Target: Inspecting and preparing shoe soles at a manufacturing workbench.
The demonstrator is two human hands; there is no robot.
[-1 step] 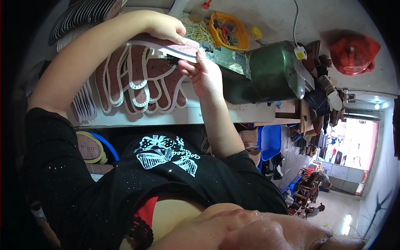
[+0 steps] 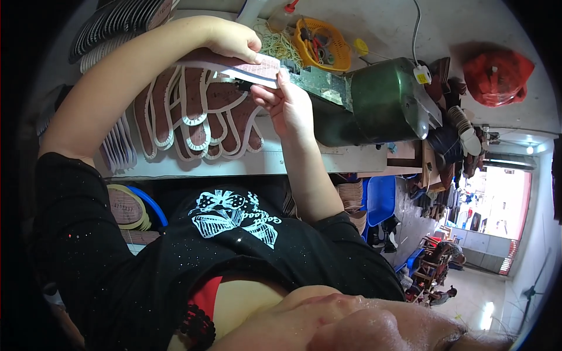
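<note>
A brown insole [image 2: 266, 65] with a pale edge and a dark blue line along its side is stretched between my two hands over the work table. My left hand [image 2: 234, 42] curls over it from above, thumb pressed on its top face. At its right end, my right hand [image 2: 291, 108] pinches the edge between thumb and fingers, the lower fingers bent beneath. Part of the insole is hidden behind my left hand and forearm. Below it, overlapping brown insoles [image 2: 195, 105] with white notched rims lie spread on the white table [image 2: 222, 167].
Right of my hands stands a green machine [image 2: 380, 99]. Beyond them are pale thread scraps [image 2: 275, 44], a yellow basket [image 2: 345, 55] of tools and a red-tipped bottle [image 2: 282, 17]. Stacked soles [image 2: 117, 29] rise far left. A blue bin [image 2: 380, 199] sits right of my body.
</note>
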